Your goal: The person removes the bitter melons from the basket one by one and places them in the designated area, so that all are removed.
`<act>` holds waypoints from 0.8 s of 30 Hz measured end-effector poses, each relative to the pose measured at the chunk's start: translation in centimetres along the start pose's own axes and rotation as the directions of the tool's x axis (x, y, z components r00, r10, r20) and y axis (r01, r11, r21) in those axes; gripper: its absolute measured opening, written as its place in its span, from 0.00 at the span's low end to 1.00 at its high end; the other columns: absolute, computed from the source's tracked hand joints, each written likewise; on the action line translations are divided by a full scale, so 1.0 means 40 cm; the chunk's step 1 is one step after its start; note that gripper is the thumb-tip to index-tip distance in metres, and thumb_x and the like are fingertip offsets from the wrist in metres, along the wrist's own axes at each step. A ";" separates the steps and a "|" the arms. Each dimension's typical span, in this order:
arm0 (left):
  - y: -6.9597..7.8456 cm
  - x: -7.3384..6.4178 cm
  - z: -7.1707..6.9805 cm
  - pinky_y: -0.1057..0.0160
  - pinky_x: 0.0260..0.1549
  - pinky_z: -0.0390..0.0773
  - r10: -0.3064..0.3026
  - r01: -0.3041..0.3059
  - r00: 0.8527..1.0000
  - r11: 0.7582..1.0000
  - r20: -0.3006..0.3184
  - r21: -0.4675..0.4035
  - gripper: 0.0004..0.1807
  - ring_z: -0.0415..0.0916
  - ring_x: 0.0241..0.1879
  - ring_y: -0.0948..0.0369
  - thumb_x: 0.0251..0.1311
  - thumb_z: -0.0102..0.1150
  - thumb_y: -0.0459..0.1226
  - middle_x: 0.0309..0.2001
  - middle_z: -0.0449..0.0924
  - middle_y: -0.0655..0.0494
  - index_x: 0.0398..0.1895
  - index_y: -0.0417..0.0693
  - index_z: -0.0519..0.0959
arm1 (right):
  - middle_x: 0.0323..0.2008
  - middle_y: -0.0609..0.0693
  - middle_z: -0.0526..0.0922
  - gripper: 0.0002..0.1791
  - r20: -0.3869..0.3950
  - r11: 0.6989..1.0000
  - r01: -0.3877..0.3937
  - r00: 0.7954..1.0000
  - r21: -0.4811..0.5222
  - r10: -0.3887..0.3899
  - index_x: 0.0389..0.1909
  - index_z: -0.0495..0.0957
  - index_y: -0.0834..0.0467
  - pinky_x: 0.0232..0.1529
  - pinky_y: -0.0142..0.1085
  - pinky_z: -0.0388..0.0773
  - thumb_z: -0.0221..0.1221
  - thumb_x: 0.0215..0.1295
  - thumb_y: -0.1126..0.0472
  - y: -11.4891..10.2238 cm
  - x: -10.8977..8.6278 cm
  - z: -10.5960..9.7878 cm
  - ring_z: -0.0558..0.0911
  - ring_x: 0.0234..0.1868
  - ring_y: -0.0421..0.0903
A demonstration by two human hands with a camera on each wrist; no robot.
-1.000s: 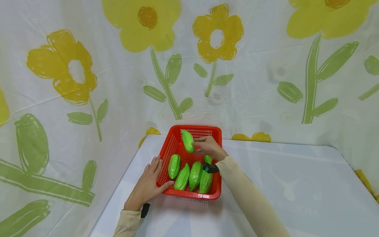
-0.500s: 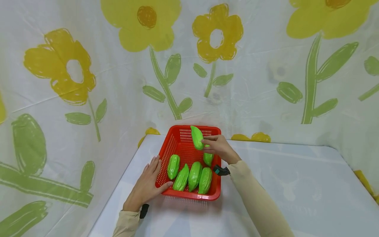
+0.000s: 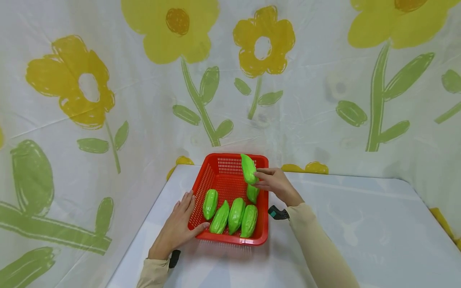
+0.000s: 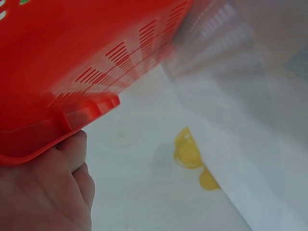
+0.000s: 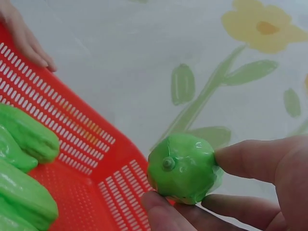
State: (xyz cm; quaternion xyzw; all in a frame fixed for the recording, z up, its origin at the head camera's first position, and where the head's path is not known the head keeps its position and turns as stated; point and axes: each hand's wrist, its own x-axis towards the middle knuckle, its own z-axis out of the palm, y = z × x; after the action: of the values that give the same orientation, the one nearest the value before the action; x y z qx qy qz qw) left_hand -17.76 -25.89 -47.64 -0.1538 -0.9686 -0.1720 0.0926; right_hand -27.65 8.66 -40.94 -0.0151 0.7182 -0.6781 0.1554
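Right hand point(image 3: 280, 185) — fingers pinching a green gourd point(image 3: 248, 169) — had shifted toward the red basket point(image 3: 256, 241)'s right wall, gourd unreleased; left hand point(image 3: 175, 229), fingers straight, touched its left rim.

In the head view, the held gourd point(image 3: 248, 170) hides the top of another gourd point(image 3: 253, 195); lettering point(image 3: 372, 258) on the surface point(image 3: 306, 208) is too faint to read; in the left wrist view, the red basket's point(image 4: 43, 139) rim hides part of the left fingers point(image 4: 74, 150); in the right wrist view, the left edge cuts off several gourds point(image 5: 26, 192).
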 end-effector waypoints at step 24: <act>0.001 -0.001 0.000 0.37 0.78 0.58 0.008 -0.008 1.000 1.000 -0.013 -0.011 0.56 0.51 0.82 0.43 0.61 0.60 0.66 0.82 0.53 0.39 0.79 0.34 0.59 | 0.71 0.68 0.72 0.35 -0.096 0.995 0.067 0.994 0.070 -0.061 0.75 0.66 0.66 0.54 0.37 0.85 0.59 0.77 0.49 0.060 -0.079 -0.104 0.91 0.48 0.43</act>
State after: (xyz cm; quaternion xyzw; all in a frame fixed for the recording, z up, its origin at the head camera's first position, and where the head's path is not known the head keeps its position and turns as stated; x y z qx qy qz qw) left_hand -17.72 -25.86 -47.64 -0.1572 -0.9664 -0.1779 0.0986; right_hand -25.22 13.62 -42.51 -0.0007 0.6986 -0.7085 0.1003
